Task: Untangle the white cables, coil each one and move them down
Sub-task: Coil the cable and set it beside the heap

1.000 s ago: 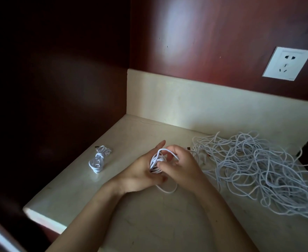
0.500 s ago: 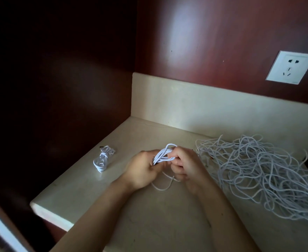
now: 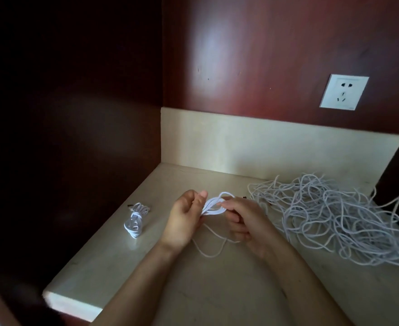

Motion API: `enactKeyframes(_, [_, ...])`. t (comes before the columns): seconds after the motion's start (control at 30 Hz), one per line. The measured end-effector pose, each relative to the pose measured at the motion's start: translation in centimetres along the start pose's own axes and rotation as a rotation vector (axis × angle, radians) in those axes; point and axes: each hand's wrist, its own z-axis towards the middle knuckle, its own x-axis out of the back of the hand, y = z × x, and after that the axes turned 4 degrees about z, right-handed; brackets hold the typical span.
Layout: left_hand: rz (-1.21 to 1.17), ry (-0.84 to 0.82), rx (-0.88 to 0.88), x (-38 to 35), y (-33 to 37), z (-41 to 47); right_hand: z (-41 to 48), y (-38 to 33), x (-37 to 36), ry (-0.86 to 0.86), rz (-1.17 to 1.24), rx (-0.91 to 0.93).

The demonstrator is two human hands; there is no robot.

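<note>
We see the left hand [image 3: 182,222] and right hand [image 3: 243,220] pinching a coil [image 3: 213,205] mid-bench [image 3: 146,267]; a bundle [image 3: 135,220] lies near the left edge, and the tangle [image 3: 335,217] spreads to the right edge.

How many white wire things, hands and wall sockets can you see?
finished coil: 1
half-wound cable, held by both hands: 1
tangled pile: 1
hands, left hand and right hand: 2
wall socket: 1
Total: 6
</note>
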Motion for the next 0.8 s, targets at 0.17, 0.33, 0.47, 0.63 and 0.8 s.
enactKeyframes(0.17, [0.129, -0.014, -0.065, 0.3, 0.1, -0.2, -0.4, -0.2, 1.0, 0.045, -0.051, 0.123])
enactKeyframes(0.33, [0.140, -0.024, -0.040, 0.4, 0.2, 0.1, -0.3, -0.1, 1.4, 0.073, -0.045, 0.246])
enactKeyframes(0.47, [0.022, -0.271, 0.024, 0.1, 0.5, -0.4, 0.0, 0.4, 1.0, 0.141, -0.121, 0.294])
enactKeyframes(0.63, [-0.127, -0.082, -0.002, -0.1, 1.8, -0.6, 0.6, 1.8, 1.0, 0.062, -0.562, 0.364])
enactKeyframes(0.8, [-0.116, 0.177, -0.008, 1.0, 0.4, 0.6, 0.0, 2.2, 0.2, -0.143, -0.852, 0.405])
